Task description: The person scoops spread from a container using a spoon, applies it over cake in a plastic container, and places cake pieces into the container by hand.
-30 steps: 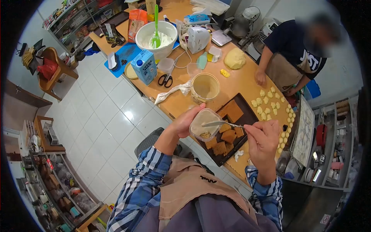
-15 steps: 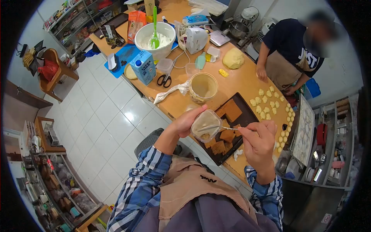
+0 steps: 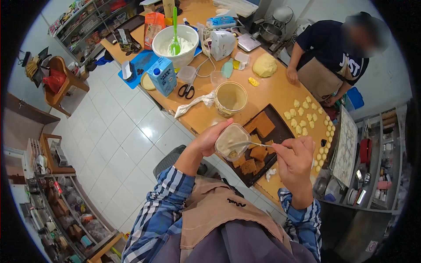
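Observation:
My left hand [image 3: 208,139] is closed round a small clear plastic tub [image 3: 232,142] with a pale creamy content. Pinched in my right hand [image 3: 296,160] is the handle of a metal spoon [image 3: 258,144], whose tip lies inside the tub. Below and beyond the tub, a dark baking tray [image 3: 283,125] holds brown cake pieces [image 3: 259,153] and a larger cake slab [image 3: 264,125]. A round open container [image 3: 231,99] stands just past the tub. To its left lies a white piping bag [image 3: 195,104].
A co-worker [image 3: 326,52] stands at the far right side near small dough pieces [image 3: 301,115] and a dough ball [image 3: 265,65]. Black scissors [image 3: 186,91], a blue carton [image 3: 162,76], a white bowl [image 3: 175,46] and a hand mixer [image 3: 222,44] are on the table.
The spoon in my right hand has shifted slightly within the tub, and my right hand moved a little left. The co-worker's hand on the table has moved slightly left.

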The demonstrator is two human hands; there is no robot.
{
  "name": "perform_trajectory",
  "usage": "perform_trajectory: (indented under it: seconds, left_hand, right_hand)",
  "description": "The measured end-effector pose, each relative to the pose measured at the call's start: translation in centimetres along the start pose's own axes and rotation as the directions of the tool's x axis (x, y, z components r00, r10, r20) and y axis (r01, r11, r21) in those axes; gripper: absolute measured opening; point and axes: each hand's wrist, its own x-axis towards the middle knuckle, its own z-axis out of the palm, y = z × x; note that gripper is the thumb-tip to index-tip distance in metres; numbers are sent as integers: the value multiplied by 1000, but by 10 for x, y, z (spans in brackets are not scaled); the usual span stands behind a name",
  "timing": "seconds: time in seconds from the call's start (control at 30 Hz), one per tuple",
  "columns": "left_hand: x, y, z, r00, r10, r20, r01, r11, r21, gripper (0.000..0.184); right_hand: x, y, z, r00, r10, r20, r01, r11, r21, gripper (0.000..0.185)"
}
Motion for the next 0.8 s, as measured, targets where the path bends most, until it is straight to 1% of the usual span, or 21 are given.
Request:
perform_trajectory:
  seconds: [0.07, 0.17, 0.37, 0.47, 0.57, 0.6, 0.67, 0.7, 0.77, 0.8]
  left_hand:
    - [-1, 0, 0, 1000, 0, 2, 0, 1000, -16, 40]
    - [-2, 1, -1, 1000, 6, 8, -5, 1000, -29, 40]
    - [-2, 1, -3, 999, 24, 39, -21, 998, -63, 40]
    - [-1, -1, -6, 997, 39, 67, -33, 995, -93, 40]
    - [0, -3, -11, 996, 51, 73, -42, 992, -116, 41]
    - [-1, -3, -11, 996, 57, 69, -48, 991, -122, 42]
    - [-4, -3, -7, 997, 74, 0, -72, 980, -187, 43]
    - [-5, -3, -5, 996, 80, -35, -86, 972, -218, 44]
    - [-5, -4, -9, 994, 106, 0, -103, 966, -238, 45]
    - [-5, -5, -12, 993, 119, 15, -112, 962, -249, 46]
  right_hand:
    - [0, 1, -1, 1000, 3, 5, -3, 1000, 7, 23]
    - [1, 2, -2, 999, 27, -42, -27, 999, -22, 23]
    - [3, -1, -2, 1000, 15, 2, -15, 999, -37, 22]
    - [4, -1, -2, 999, 25, -35, -27, 998, -50, 21]
    - [6, -1, 0, 997, 56, -47, -57, 998, -3, 17]
    - [7, 0, 3, 994, 94, -47, -91, 994, 59, 16]
    - [6, 4, 14, 985, 166, -41, -156, 970, 184, 13]
    - [6, 7, 18, 986, 162, -23, -155, 968, 198, 12]
    - [6, 14, 28, 988, 151, 16, -151, 962, 227, 10]
    - [7, 16, 33, 984, 171, 43, -177, 949, 261, 11]
